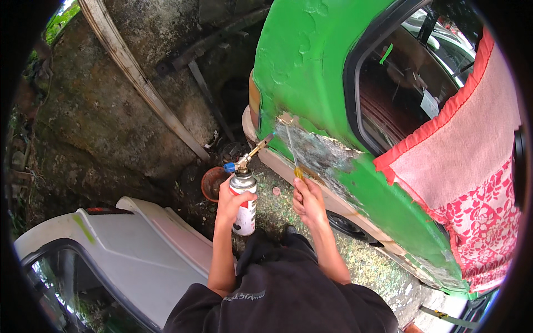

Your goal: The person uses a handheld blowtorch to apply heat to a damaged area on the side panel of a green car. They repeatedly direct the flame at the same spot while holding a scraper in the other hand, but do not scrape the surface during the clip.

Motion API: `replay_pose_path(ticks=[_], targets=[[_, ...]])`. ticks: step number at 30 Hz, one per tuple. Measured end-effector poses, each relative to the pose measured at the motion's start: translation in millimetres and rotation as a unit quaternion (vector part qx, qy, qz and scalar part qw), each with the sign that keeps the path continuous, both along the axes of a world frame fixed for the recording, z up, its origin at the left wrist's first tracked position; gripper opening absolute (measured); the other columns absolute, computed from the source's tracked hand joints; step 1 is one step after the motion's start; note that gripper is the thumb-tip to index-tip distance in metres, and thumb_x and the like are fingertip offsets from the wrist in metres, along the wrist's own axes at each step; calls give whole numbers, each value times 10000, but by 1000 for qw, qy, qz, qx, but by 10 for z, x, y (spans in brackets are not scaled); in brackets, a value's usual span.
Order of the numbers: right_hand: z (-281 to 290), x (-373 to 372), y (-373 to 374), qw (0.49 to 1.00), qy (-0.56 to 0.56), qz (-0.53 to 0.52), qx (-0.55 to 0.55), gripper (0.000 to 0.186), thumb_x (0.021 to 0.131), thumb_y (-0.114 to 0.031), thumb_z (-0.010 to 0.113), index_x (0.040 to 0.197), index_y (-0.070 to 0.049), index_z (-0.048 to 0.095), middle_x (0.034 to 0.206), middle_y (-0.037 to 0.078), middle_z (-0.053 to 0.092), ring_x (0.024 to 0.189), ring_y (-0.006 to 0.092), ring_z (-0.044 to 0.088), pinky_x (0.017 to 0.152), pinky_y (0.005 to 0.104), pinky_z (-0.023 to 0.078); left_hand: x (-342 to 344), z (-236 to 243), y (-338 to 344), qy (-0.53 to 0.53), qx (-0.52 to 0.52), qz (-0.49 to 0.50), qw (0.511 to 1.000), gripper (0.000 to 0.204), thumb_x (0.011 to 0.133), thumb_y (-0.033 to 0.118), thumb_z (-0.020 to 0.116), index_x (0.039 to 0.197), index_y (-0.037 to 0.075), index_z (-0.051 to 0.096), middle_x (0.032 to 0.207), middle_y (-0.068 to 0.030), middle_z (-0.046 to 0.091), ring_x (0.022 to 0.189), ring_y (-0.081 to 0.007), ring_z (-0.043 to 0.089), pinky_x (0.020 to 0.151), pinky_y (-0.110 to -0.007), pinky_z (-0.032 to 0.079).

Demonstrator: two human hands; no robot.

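Note:
My left hand (226, 201) is wrapped round a blowtorch, a white and red gas can (244, 213) with a brass burner (256, 149) and a blue knob (230, 167) on top. The burner points up and right at the green car panel (300, 72); a faint bluish tint shows at its mouth. In my right hand (308, 202) is a screwdriver (298, 172) with a yellow handle and a long thin shaft. Its tip reaches the upper left of a bare, scorched patch (322, 152), where the paint is gone. Tan, lifted paint (287, 118) edges that patch.
A pink and red towel (466, 183) hangs over the green car's side, near its window (411, 77). Behind my left arm stands a white car (133, 238). A brown pot (213, 183) sits on the ground beyond the can. A long pale strip (139, 77) leans at the upper left.

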State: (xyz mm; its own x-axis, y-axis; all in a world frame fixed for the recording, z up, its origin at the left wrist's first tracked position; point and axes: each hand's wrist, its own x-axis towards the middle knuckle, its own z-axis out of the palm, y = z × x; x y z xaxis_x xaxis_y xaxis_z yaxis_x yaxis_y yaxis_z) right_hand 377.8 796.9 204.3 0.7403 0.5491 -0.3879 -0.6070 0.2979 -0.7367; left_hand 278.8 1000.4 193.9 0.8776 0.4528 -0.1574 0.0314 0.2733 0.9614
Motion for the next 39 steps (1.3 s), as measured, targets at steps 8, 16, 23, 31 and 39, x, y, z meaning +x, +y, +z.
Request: replay_pose_path(ticks=[8, 16, 23, 31, 39], targets=[[-23, -7, 19, 1000, -7, 1, 3, 183, 1066, -232, 556, 964, -88, 509, 617, -52, 408, 396, 29, 309, 365, 228, 202, 25, 23, 13, -13, 1, -3, 1000, 389, 637, 13, 758, 1009, 15, 643, 885, -42, 700, 779, -141, 654, 758, -305, 518], [18, 44, 34, 997, 53, 18, 48, 188, 1070, -247, 545, 972, -89, 518, 635, -55, 405, 395, 28, 286, 354, 222, 191, 63, 38, 55, -11, 15, -15, 1000, 390, 636, 12, 751, 1010, 23, 638, 873, -43, 692, 773, -136, 650, 749, -302, 516], [-51, 24, -35, 995, 60, 16, 74, 190, 1075, -250, 535, 971, -93, 522, 634, -57, 395, 393, 26, 283, 346, 213, 196, 113, 39, 79, 2, 9, -16, 1000, 379, 632, 15, 764, 992, 15, 643, 880, -40, 697, 777, -128, 644, 753, -288, 514], [-86, 48, -36, 993, 64, 17, 93, 198, 1075, -262, 535, 975, -91, 538, 625, -57, 394, 388, 30, 275, 346, 214, 195, 117, 30, 109, 10, 21, -17, 1000, 387, 636, 33, 760, 1004, 8, 643, 874, -44, 704, 778, -134, 663, 761, -301, 528], [-86, 55, -45, 992, 83, 15, 98, 188, 1075, -254, 529, 996, -84, 530, 618, -59, 377, 390, 31, 271, 346, 218, 193, 117, 38, 115, 8, 17, -12, 1000, 401, 628, 13, 772, 1008, 15, 644, 877, -43, 703, 763, -131, 658, 746, -300, 529]])
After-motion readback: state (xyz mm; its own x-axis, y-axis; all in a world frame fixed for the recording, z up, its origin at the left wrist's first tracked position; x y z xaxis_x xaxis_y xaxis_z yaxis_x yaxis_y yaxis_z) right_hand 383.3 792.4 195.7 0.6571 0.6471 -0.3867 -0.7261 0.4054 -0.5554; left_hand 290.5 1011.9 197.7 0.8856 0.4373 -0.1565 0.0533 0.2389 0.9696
